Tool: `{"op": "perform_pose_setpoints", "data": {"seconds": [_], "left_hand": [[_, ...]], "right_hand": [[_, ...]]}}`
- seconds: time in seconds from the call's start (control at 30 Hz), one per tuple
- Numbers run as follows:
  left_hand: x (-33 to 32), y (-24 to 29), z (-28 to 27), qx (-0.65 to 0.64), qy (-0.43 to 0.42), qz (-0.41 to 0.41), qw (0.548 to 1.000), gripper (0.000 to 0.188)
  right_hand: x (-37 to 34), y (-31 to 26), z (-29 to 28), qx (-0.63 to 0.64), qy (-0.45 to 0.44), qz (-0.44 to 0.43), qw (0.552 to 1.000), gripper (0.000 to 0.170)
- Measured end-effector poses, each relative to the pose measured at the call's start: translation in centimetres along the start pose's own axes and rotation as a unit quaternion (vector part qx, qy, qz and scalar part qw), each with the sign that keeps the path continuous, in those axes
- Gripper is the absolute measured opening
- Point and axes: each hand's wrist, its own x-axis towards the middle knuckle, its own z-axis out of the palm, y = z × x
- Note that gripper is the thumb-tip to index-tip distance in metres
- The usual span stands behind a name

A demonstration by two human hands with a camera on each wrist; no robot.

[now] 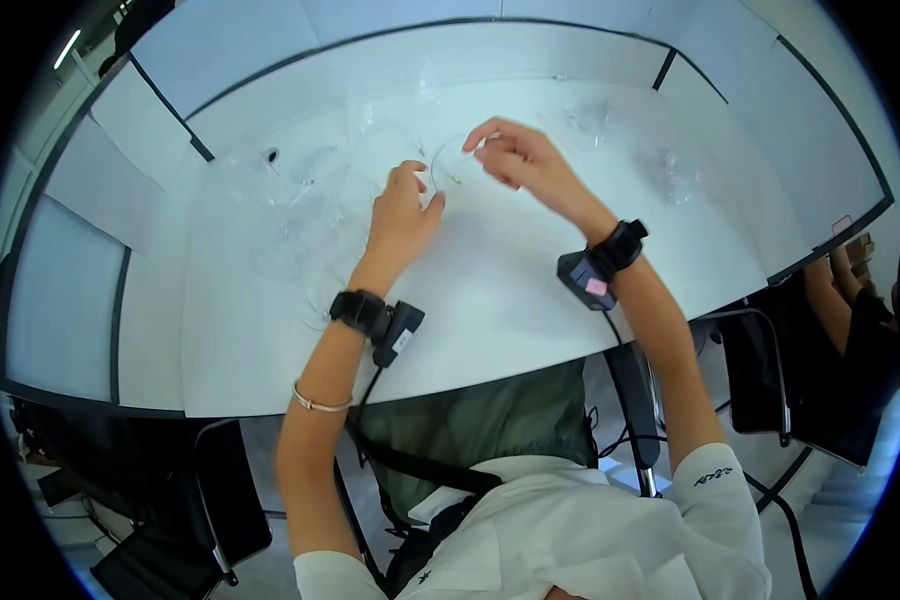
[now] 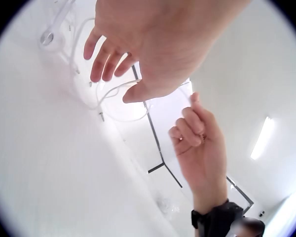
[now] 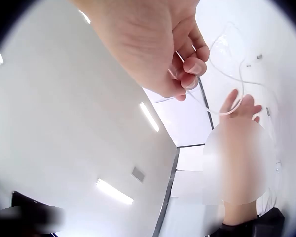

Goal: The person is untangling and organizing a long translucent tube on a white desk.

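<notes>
Thumb and fingertips of my right hand (image 1: pixel 532 168) pinch a thin whitish cable or tube; in the right wrist view the strand (image 3: pixel 222 113) runs out from between the fingers of that hand (image 3: pixel 153 47) and curves into a loop. My left hand (image 1: pixel 400 222) faces it over the table, fingers spread and slightly bent. In the left wrist view the cable (image 2: pixel 129 120) loops beside the left hand (image 2: pixel 160 44), and whether it touches the fingers I cannot tell. A small yellowish piece (image 1: pixel 455 179) lies between the hands.
Clear plastic bags or coils (image 1: pixel 305 190) lie scattered on the left of the white table (image 1: pixel 490 330). More clear items (image 1: pixel 680 180) are at the right. Low partition panels (image 1: pixel 570 45) edge the table. Another person's arm (image 1: pixel 828 300) shows at far right.
</notes>
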Motion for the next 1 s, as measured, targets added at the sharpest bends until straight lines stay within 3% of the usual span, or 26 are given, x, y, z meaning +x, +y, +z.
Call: {"op": "perform_pose_setpoints", "data": {"seconds": [0.1,0.13,0.23,0.37,0.5,0.57,0.63,0.73,0.87,0.97,1.0], "left_hand": [[-0.2,0.5,-0.6,0.115,0.132,0.153,0.973,0.056],[-0.5,1.4,-1.0,0.085,0.105,0.162,0.977,0.062],[-0.7,2.1,-0.7,0.061,0.093,0.232,0.966,0.028],[-1.0,1.7,0.0,-0.059,0.029,0.157,0.985,0.008],[-1.6,0.6,0.1,-0.151,0.073,0.099,0.981,0.013],[-1.5,0.2,-0.2,-0.225,0.057,0.028,0.972,0.015],[-1.6,0.4,-0.5,-0.268,0.045,0.031,0.962,0.016],[-1.5,1.1,-0.8,-0.314,0.025,0.032,0.949,0.016],[-1.8,1.4,-1.2,-0.365,-0.02,0.026,0.93,0.02],[-1.9,1.9,-1.1,-0.374,-0.021,0.026,0.927,0.031],[-1.9,1.7,-1.2,-0.376,-0.02,0.019,0.926,0.033]], "right_hand": [[0.3,1.5,1.1,0.027,-0.012,0.01,1.0,0.015],[0.2,2.0,1.2,0.043,-0.036,0.023,0.998,0.014],[-0.6,3.6,1.5,0.067,-0.05,0.027,0.996,0.013],[-0.8,4.9,1.7,0.122,0.009,0.017,0.992,0.015],[-0.9,5.3,1.5,0.135,0.037,0.02,0.99,0.02],[-1.0,5.7,1.4,0.113,0.027,0.037,0.993,0.027],[-1.1,5.4,1.7,0.059,0.003,0.052,0.997,0.033],[-1.3,5.5,2.0,-0.02,-0.076,-0.04,0.996,0.044],[-1.6,5.2,2.7,-0.103,-0.069,-0.091,0.988,0.049],[-1.6,5.2,2.4,-0.158,-0.078,-0.109,0.978,0.045],[-1.2,5.4,2.6,-0.153,-0.087,-0.129,0.976,0.036]]}}
